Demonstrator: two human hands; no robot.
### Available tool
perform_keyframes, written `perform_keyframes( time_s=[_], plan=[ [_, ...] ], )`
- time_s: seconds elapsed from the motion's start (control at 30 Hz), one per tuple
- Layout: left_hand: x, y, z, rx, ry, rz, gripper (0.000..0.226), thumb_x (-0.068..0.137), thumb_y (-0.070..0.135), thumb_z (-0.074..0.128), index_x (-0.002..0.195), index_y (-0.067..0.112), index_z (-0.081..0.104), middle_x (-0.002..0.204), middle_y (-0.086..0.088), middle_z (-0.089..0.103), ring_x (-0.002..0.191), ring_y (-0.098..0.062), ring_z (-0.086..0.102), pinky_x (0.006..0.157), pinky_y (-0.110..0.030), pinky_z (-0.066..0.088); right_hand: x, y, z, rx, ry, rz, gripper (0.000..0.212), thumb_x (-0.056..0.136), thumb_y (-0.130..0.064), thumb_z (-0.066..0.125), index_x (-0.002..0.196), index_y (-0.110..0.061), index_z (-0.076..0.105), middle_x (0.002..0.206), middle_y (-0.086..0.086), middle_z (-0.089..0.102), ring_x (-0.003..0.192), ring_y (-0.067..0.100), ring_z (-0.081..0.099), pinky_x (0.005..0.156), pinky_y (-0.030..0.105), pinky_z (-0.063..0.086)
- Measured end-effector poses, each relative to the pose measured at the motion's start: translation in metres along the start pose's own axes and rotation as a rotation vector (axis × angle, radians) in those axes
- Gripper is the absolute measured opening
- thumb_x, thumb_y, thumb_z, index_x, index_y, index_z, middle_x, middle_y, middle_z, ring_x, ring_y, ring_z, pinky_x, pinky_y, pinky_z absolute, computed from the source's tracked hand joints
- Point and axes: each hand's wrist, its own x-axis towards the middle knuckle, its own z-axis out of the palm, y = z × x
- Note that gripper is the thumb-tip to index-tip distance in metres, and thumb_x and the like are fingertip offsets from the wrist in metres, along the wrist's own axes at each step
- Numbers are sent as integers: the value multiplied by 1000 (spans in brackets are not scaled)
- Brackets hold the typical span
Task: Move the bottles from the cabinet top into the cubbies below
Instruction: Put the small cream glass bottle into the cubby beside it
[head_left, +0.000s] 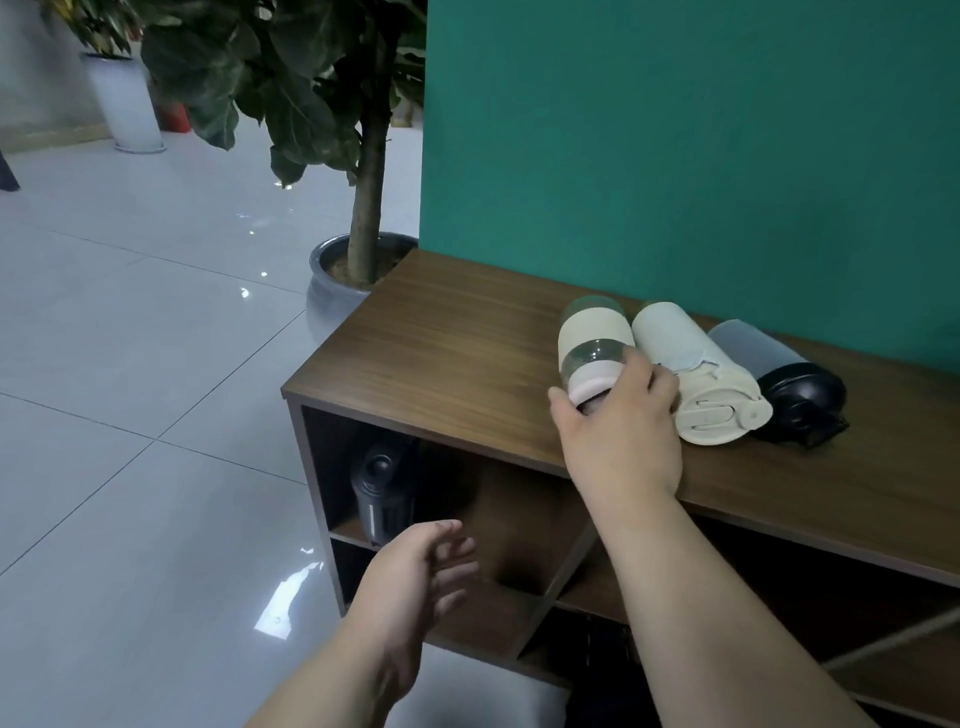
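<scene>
Under your right hand (621, 415), closing on the pink-capped bottle (592, 345), two more wait alongside; one black bottle (382, 493) sits cubbied beyond your empty, spread left hand (421, 577).

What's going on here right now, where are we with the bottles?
A person is clearing bottles off the wooden cabinet top. Their right hand is closing around the lid end of the clear bottle with cream sleeve and pink lid, which lies on its side. Next to it lie a cream flip-lid bottle and a grey translucent bottle with black lid, both untouched. A dark bottle already sits in the upper left cubby. The left hand hangs open and empty in front of the cubbies.
</scene>
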Motion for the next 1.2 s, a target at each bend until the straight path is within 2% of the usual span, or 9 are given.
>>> perform_keyframes(
  time_s=[0.17,0.3,0.43,0.53,0.67,0.87,0.97,1.1,1.2],
  plan=[
    [-1,2,-2,-3,-20,-1,25,99,28,60,111,12,76,107,-11,82,102,-28,76,78,-36,58,-16,-3,-20,178,41,-103,68,71,-41,72,131,-23,46,131,2,47,106,28,58,73,32,41],
    [1,-4,-3,-63,18,-27,33,104,34,54,115,9,73,113,-14,79,105,-31,75,88,-39,55,-55,-8,-51,383,67,-378,66,63,-44,65,125,-23,51,123,-2,52,106,12,54,81,27,44],
    [3,-22,0,-168,43,-63,48,100,46,50,118,6,70,105,-19,79,80,-30,75,71,-37,57,-88,4,-56,546,-87,-510,74,60,-37,69,130,-23,48,119,-3,61,108,6,59,94,15,43],
    [4,-36,5,-210,15,-72,42,99,44,52,120,15,74,110,-17,81,86,-34,77,70,-37,61,-102,22,-39,466,-231,-539,72,60,-39,71,127,-25,51,118,-13,58,106,3,59,91,11,43],
    [21,-53,14,-300,28,-150,52,109,46,37,124,12,72,111,-15,82,92,-30,80,67,-38,63,-103,39,-9,285,-323,-489,73,62,-50,68,131,-30,51,118,-15,56,103,8,62,85,28,55],
    [66,-75,20,-280,74,-222,43,103,45,53,129,16,72,116,-11,81,109,-31,76,82,-47,65,-102,43,32,322,-569,-196,104,62,-59,77,152,-34,31,132,-13,52,126,9,46,103,27,41],
    [93,-80,16,-266,124,-215,43,101,49,56,123,17,75,109,-10,83,99,-27,77,73,-41,66,-102,53,56,344,-638,-99,99,62,-48,85,148,-34,37,128,-13,52,131,11,44,102,20,36],
    [111,-81,20,-218,109,-223,50,103,52,49,114,12,76,87,-11,79,71,-26,69,65,-37,57,-100,62,80,462,-642,72,80,58,-42,87,130,-40,51,122,-17,63,112,5,60,94,26,50],
    [121,-84,22,-250,103,-246,51,106,46,43,128,11,72,114,-10,80,105,-35,73,65,-37,59,-98,62,91,485,-626,129,80,61,-36,89,131,-34,53,121,-10,65,107,7,61,88,21,48]
  ],
)
